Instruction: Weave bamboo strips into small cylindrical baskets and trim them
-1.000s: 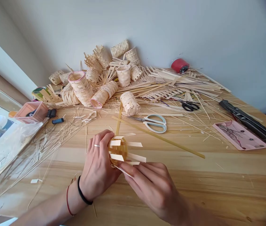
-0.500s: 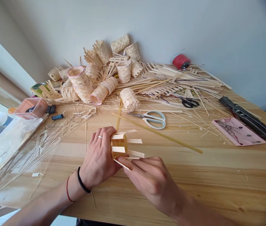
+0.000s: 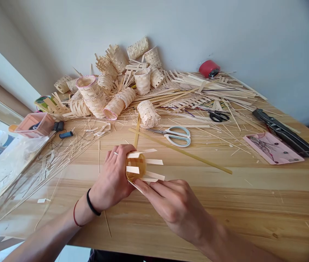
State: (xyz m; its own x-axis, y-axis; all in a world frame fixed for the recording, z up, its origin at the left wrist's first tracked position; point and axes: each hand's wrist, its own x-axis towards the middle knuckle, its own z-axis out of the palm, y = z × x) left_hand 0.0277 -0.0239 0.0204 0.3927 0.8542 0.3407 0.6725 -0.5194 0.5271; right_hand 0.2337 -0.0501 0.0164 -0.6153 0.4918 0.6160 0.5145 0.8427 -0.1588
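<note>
My left hand (image 3: 115,174) is wrapped round a small woven basket (image 3: 140,165), lying on its side with its open end to the right. Pale strip ends stick out from its rim, and its inside looks yellowish. At the lower rim, my right hand (image 3: 170,198) pinches one of the pale strips (image 3: 138,188) between thumb and fingers. Most of the basket's body is hidden behind the left hand. Just beyond it, a yellowish strip (image 3: 137,134) runs up the table, crossed by a longer yellow strip (image 3: 187,153).
White-handled scissors (image 3: 178,136) lie beyond the hands. Woven baskets (image 3: 91,96) and loose strips (image 3: 192,91) are heaped against the wall. A pink tray (image 3: 273,147) with small metal pieces, a black tool (image 3: 286,133) and black scissors (image 3: 219,116) lie right; a pink box (image 3: 35,124) stands left.
My right fingers have shifted slightly up and left, closer to the basket's rim, and the strip they hold now lies nearer the rim. My left hand keeps its hold; the view has shifted slightly.
</note>
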